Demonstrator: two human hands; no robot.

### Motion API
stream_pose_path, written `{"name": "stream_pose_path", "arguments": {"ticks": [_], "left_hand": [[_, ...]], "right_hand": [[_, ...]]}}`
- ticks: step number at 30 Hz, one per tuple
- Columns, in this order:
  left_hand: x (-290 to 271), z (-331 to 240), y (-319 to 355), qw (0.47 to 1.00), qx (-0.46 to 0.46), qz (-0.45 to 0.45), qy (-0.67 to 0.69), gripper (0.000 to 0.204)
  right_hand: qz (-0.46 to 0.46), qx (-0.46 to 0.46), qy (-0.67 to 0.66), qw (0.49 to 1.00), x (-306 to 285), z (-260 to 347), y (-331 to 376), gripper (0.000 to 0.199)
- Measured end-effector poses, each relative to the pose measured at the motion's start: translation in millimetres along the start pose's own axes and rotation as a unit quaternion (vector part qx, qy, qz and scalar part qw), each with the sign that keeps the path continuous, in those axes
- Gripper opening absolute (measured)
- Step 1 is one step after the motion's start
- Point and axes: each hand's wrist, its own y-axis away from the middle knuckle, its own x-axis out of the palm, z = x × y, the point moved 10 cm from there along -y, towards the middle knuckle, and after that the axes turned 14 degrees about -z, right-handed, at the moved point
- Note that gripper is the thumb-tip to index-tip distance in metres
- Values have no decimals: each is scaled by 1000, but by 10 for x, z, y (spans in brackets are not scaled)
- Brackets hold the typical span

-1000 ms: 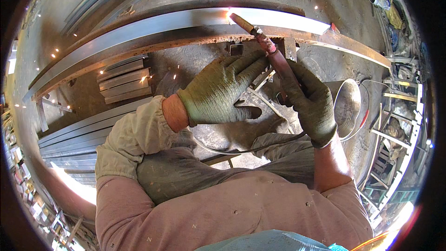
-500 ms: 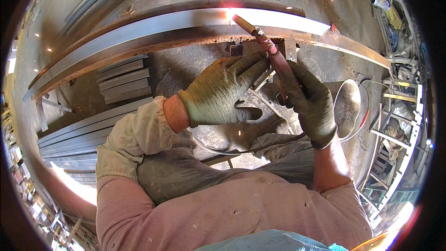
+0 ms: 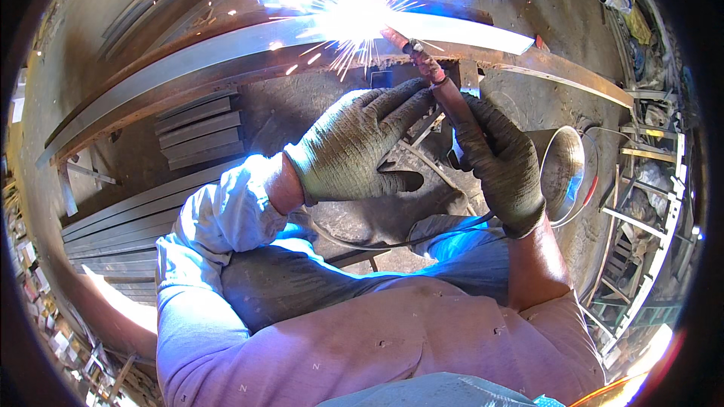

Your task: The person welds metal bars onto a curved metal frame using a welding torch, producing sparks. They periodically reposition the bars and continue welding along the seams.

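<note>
My right hand (image 3: 504, 169), in a dark grey-green work glove, is wrapped around the handle of a welding torch (image 3: 454, 105). The torch tilts up and left, and its nozzle end meets a long flat light-grey metal bar (image 3: 188, 62). A blinding blue-white arc (image 3: 353, 11) with flying sparks hides the nozzle tip and the metal under it. My left hand (image 3: 354, 143), gloved alike, is stretched out with the thumb apart. Its fingertips lie against or just beside the torch neck; exact contact is unclear. Nothing shows in its palm.
The bar lies along a rusty steel beam (image 3: 249, 75) crossing in front of me. Stacked grey metal profiles (image 3: 200, 132) lie at left, with longer lengths (image 3: 128, 215) nearer. A metal cylinder (image 3: 566, 169) stands at right, near a ladder-like frame (image 3: 641, 226). The torch cable (image 3: 392, 246) crosses my legs.
The small red-white glow at the nozzle has become a large bright arc with a burst of sparks. Blue light falls on my left sleeve and trousers. Both hands keep nearly the same place.
</note>
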Motion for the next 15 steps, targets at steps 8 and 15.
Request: {"name": "stream_pose_path", "arguments": {"ticks": [8,15], "left_hand": [[6,-17,-24,1000,-1,15,6,117],[49,-38,30,999,8,33,26,122]], "right_hand": [[11,21,-2,1000,-5,0,35,44],[27,65,6,997,-36,7,131,44]]}}
